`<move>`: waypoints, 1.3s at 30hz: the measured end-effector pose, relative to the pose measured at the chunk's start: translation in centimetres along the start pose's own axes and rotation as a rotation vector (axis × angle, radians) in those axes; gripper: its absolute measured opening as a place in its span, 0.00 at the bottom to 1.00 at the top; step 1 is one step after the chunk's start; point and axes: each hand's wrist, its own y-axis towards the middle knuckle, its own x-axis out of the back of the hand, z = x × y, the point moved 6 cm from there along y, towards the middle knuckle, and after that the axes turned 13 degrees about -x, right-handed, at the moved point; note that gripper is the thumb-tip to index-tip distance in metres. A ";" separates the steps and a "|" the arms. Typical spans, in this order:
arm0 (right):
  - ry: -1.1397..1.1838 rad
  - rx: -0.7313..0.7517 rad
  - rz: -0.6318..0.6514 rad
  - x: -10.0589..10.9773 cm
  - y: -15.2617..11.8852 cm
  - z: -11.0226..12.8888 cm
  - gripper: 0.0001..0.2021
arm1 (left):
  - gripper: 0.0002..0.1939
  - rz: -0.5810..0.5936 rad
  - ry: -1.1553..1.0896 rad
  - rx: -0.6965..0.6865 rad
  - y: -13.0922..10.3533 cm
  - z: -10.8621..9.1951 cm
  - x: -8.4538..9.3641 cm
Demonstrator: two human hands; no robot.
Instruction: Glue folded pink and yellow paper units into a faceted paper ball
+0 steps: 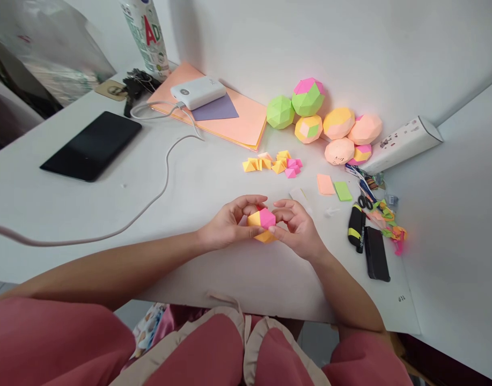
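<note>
A small folded-paper piece (265, 219) in pink and yellow is held between both hands above the front of the desk. My left hand (232, 221) grips its left side, thumb along the near face. On the right side my right hand (297, 228) pinches it with thumb and curled fingers. Parts of the piece are hidden behind the fingers. Beyond the hands lie several loose folded units, yellow ones (257, 163) and pink ones (293, 168). Peach paper squares (325, 184) and green paper squares (343, 191) rest to the right.
Several finished paper balls (308, 97) are grouped against the wall. A power bank (198, 92) sits on peach sheets (246, 124), its cable (165, 177) crossing the desk. A black tablet (92, 146) lies left. Scissors (365, 202), a highlighter (355, 226) and a black case (376, 254) line the right side.
</note>
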 end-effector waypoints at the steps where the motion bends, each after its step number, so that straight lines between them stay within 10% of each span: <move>1: -0.011 0.013 -0.002 0.1 0.0 0.1 0.19 | 0.27 -0.014 -0.025 0.015 0.0 0.0 0.0; 9: 0.089 -0.009 0.226 0.9 0.1 1.2 0.26 | 0.28 -0.099 -0.275 0.185 0.3 0.8 0.4; 20: 0.095 -0.221 0.233 0.9 -0.3 0.4 0.25 | 0.27 0.127 -0.205 0.209 -0.2 1.4 -0.5; 32: 0.276 -0.059 -0.080 1.3 -0.1 0.6 0.13 | 0.30 0.029 -0.283 0.269 -0.7 1.5 -1.0; 39: -0.102 0.095 -0.233 2.5 -1.0 2.3 0.08 | 0.27 0.068 -0.233 0.281 -0.5 1.5 -0.9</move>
